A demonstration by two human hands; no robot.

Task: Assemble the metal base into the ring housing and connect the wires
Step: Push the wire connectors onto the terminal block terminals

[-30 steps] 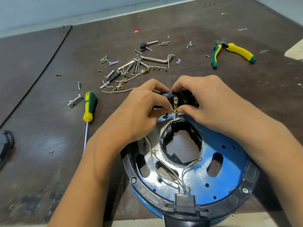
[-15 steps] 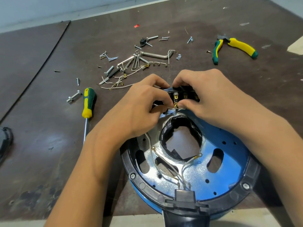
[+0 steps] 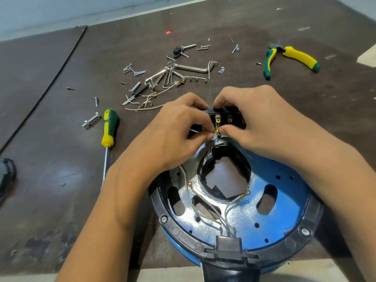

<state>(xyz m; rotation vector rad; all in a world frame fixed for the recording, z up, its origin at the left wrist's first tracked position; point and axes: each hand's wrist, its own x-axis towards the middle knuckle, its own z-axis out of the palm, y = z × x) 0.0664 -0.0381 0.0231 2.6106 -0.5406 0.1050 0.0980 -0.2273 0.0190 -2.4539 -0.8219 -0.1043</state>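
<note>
At frame centre, the left hand (image 3: pixel 179 131) pinches a brass wire connector (image 3: pixel 217 128) between curled fingers against the black terminal block (image 3: pixel 231 119). The right hand (image 3: pixel 260 123) has its fingers clamped on the block. Below them, the metal base (image 3: pixel 244 218) sits inside the ring housing (image 3: pixel 177 228).

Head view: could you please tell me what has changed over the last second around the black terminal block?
Nothing has visibly moved apart from a slight drift of the camera. The left hand still pinches the wire connector at the black terminal block, which the right hand keeps in its grip. The ring housing, screwdriver and pliers lie as before.
</note>
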